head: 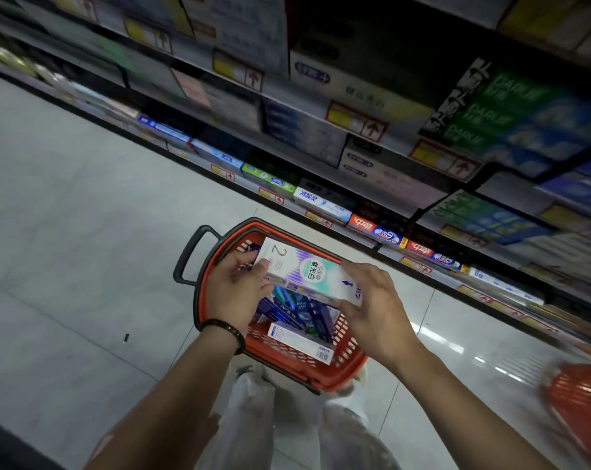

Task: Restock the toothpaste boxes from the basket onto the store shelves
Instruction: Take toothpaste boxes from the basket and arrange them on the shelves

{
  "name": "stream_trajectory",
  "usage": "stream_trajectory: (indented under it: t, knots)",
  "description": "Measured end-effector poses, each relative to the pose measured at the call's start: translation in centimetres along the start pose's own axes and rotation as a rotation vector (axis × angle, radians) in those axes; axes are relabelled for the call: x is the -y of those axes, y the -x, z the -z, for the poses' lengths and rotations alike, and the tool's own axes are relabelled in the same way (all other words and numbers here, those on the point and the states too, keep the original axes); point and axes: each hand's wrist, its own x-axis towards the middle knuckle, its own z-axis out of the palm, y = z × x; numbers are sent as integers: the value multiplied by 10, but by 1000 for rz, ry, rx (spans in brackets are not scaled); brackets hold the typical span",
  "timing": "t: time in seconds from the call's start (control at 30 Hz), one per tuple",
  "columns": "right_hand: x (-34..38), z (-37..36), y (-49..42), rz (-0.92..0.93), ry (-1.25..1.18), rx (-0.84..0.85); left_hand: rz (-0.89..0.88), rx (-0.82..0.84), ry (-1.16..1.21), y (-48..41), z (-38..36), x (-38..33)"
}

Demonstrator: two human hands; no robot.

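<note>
Both hands hold one white toothpaste box above the red basket — left hand fingers curled on its end, right hand gripping the other. More boxes inside; shelves beyond.

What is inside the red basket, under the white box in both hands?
In the red basket: several dark blue boxes and, by its near wall, a loose white box. The held white box, left hand and right hand cover much of the far part, hiding its contents.
</note>
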Motion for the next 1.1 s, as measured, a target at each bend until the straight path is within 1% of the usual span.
stream_trajectory:
  t: [0.13,0.33,0.53,0.73,0.83,0.93,1.0,1.1]
  knots:
    - [26,40,16,76,-33,-26,-32,-16,43,30,6,-44]
    - [68,101,43,148,-43,-132,-107,14,76,77,9,-111]
    - [114,163,75,160,-147,-260,-153,66,140,130,18,-171]
    - [156,216,110,159,-206,-344,-245,79,168,188,25,-224]
    - [169,239,126,153,-284,-360,-293,86,181,211,25,-247]
    - [177,259,140,170,-321,-414,-338,89,207,231,23,-264]
    - [181,273,146,144,-402,-452,-344,97,237,243,18,-275]
    - [192,297,159,157,-550,-491,-355,126,279,264,8,-290]
